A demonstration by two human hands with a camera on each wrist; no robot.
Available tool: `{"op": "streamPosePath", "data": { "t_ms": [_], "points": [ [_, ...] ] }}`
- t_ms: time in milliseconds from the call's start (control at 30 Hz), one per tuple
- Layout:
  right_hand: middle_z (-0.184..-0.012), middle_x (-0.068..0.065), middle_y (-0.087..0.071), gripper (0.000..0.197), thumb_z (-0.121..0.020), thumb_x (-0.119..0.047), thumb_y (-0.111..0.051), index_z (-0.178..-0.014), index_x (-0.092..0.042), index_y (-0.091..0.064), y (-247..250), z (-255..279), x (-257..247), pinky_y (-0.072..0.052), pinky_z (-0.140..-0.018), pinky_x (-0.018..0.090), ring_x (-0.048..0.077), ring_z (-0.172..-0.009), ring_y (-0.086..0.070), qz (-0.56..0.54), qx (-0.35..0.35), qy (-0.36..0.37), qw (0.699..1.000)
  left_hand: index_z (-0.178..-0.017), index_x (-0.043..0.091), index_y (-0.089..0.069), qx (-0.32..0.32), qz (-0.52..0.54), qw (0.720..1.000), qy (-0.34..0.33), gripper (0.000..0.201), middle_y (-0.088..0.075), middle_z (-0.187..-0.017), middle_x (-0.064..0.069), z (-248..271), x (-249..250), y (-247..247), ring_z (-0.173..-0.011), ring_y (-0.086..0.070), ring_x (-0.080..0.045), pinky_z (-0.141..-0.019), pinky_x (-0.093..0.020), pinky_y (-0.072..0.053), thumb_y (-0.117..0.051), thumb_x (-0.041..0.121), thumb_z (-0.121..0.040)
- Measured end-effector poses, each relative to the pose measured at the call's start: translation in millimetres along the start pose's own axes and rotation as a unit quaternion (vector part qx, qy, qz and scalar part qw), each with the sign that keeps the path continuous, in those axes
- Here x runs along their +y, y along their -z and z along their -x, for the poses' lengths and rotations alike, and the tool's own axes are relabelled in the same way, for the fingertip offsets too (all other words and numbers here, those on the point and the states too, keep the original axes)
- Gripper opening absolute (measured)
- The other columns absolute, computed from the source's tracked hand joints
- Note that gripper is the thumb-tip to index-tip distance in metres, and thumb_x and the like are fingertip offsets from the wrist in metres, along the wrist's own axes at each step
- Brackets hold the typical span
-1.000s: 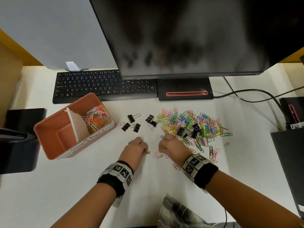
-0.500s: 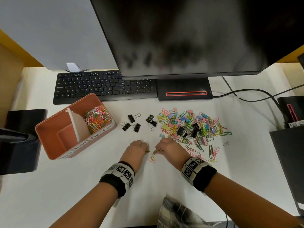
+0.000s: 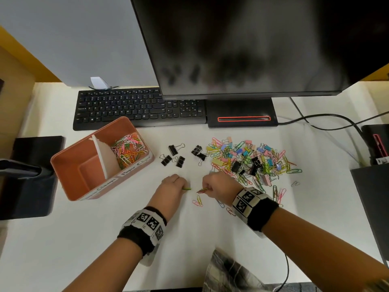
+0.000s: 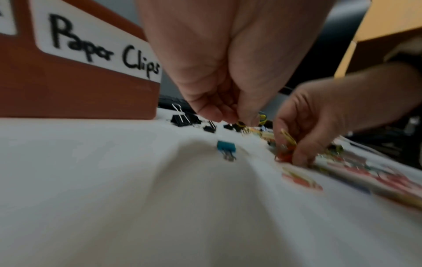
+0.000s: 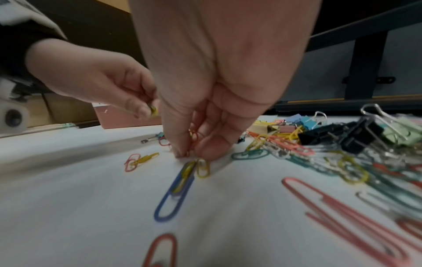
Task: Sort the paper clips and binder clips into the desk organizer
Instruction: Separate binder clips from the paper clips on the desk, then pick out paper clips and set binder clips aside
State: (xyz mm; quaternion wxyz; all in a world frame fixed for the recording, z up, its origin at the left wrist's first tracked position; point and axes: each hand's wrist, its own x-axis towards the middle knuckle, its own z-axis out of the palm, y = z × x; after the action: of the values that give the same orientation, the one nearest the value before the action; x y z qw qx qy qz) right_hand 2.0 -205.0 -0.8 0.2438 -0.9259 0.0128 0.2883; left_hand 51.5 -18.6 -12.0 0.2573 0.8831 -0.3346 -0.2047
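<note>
A salmon desk organizer [image 3: 63,163] stands at the left, its right compartment holding coloured paper clips [image 3: 127,149] behind a "Paper Clips" label [image 4: 100,48]. A mixed pile of paper clips and binder clips [image 3: 250,159] lies right of centre, with black binder clips [image 3: 173,158] between them. My left hand [image 3: 173,185] pinches a yellow-green paper clip [image 3: 187,188]. My right hand [image 3: 217,183] pinches an orange-red paper clip [image 5: 193,137], fingertips down on the desk beside a blue clip [image 5: 175,189]. Loose pink clips [image 3: 197,201] lie between my wrists.
A black keyboard [image 3: 136,108] and a monitor base [image 3: 242,112] sit behind the clips under a large monitor [image 3: 252,43]. Cables [image 3: 328,121] run to the right. Dark objects flank the desk at left [image 3: 31,178] and right [image 3: 370,197].
My right hand has slid left away from the pile toward my left hand, carrying clips with it. The left hand has stayed nearly in place with its clip.
</note>
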Motion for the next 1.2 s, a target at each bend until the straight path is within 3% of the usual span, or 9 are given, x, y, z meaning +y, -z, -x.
{"op": "streamPosePath", "data": {
  "t_ms": [233, 400, 533, 633, 700, 767, 867, 1067, 1200],
  "points": [
    [-0.078, 0.000, -0.063, 0.008, -0.086, -0.019, -0.058, -0.087, -0.016, -0.065, 23.4, -4.9, -27.2, -0.043, -0.066, 0.027, 0.014, -0.070, -0.053, -0.029, 0.051, 0.051, 0.997, -0.079, 0.009, -0.060, 0.145, 0.025, 0.986, 0.084, 0.005, -0.056, -0.076, 0.000, 17.9, -10.6, 93.6, -0.064, -0.045, -0.006, -0.059, -0.016, -0.033, -0.063, 0.008, -0.084],
    [-0.082, 0.001, -0.065, 0.005, -0.084, -0.020, -0.061, -0.085, -0.017, -0.064, 64.8, -51.9, -119.7, -0.049, -0.072, 0.031, 0.018, -0.076, -0.059, -0.091, 0.173, 0.127, 0.972, -0.085, 0.015, -0.063, 0.206, 0.037, 0.955, 0.211, 0.005, -0.063, -0.084, 0.001, 8.0, -50.0, 155.4, -0.078, -0.057, -0.017, -0.077, -0.026, -0.042, -0.067, 0.013, -0.082],
    [-0.101, 0.010, -0.066, 0.032, -0.080, -0.017, -0.070, -0.110, -0.012, -0.060, 74.6, -91.4, -166.1, -0.051, -0.084, 0.036, 0.021, -0.089, -0.060, -0.134, 0.153, 0.105, 0.974, -0.111, 0.007, -0.062, 0.164, 0.046, 0.952, 0.255, 0.034, -0.062, -0.110, -0.007, 1.5, -68.8, 164.9, -0.094, -0.061, -0.023, -0.093, -0.028, -0.044, -0.069, 0.010, -0.079],
    [-0.113, 0.004, -0.062, 0.045, -0.080, -0.024, -0.070, -0.121, -0.017, -0.055, 72.8, -83.3, -151.0, -0.047, -0.091, 0.032, 0.018, -0.100, -0.059, -0.148, 0.172, 0.111, 0.967, -0.119, 0.011, -0.058, 0.197, -0.025, 0.966, 0.164, 0.043, -0.056, -0.117, -0.010, 10.5, -49.7, 161.0, -0.097, -0.058, -0.022, -0.094, -0.033, -0.047, -0.067, 0.006, -0.078],
    [-0.104, -0.002, -0.061, 0.032, -0.083, -0.029, -0.065, -0.113, -0.020, -0.059, 67.6, -59.9, -121.1, -0.046, -0.087, 0.029, 0.013, -0.093, -0.056, -0.142, 0.203, 0.113, 0.962, -0.113, 0.015, -0.062, 0.203, 0.006, 0.976, 0.071, 0.036, -0.056, -0.105, 0.000, 19.3, -27.5, 150.0, -0.082, -0.055, -0.009, -0.080, -0.020, -0.048, -0.068, 0.007, -0.079],
    [-0.101, -0.005, -0.058, 0.024, -0.087, -0.032, -0.060, -0.108, -0.022, -0.061, 56.6, -26.0, -82.1, -0.047, -0.085, 0.029, 0.008, -0.087, -0.053, -0.109, 0.196, 0.071, 0.972, -0.109, 0.018, -0.063, 0.136, 0.036, 0.990, 0.011, 0.030, -0.055, -0.100, 0.007, 24.3, -11.7, 124.5, -0.074, -0.051, 0.000, -0.070, -0.009, -0.041, -0.067, 0.010, -0.081],
    [-0.110, -0.006, -0.054, 0.031, -0.085, -0.034, -0.062, -0.114, -0.023, -0.057, 26.3, 28.5, -27.6, -0.049, -0.087, 0.027, 0.003, -0.087, -0.048, -0.069, 0.132, -0.021, 0.989, -0.113, 0.022, -0.059, -0.002, 0.073, 0.997, -0.023, 0.031, -0.054, -0.103, 0.006, 23.8, 2.5, 71.7, -0.081, -0.051, -0.002, -0.073, -0.005, -0.037, -0.064, 0.014, -0.083],
    [-0.124, 0.000, -0.045, 0.060, -0.076, -0.036, -0.072, -0.128, -0.025, -0.045, -31.5, 65.5, 21.0, -0.047, -0.090, 0.037, 0.023, -0.107, -0.051, -0.061, 0.076, -0.115, 0.989, -0.124, 0.014, -0.053, -0.149, 0.019, 0.985, -0.083, 0.043, -0.048, -0.122, -0.002, 10.8, 22.3, -11.6, -0.109, -0.049, -0.016, -0.095, -0.019, -0.037, -0.053, 0.000, -0.083],
    [-0.111, 0.005, -0.056, 0.033, -0.083, -0.021, -0.065, -0.116, -0.017, -0.058, -46.2, 58.3, 27.1, -0.040, -0.089, 0.030, 0.024, -0.106, -0.050, -0.114, 0.126, -0.089, 0.981, -0.108, 0.008, -0.062, -0.144, -0.036, 0.984, -0.098, 0.028, -0.056, -0.107, -0.010, 0.4, 23.2, -25.7, -0.098, -0.054, -0.024, -0.084, -0.034, -0.049, -0.054, 0.000, -0.083]
  ]
}}
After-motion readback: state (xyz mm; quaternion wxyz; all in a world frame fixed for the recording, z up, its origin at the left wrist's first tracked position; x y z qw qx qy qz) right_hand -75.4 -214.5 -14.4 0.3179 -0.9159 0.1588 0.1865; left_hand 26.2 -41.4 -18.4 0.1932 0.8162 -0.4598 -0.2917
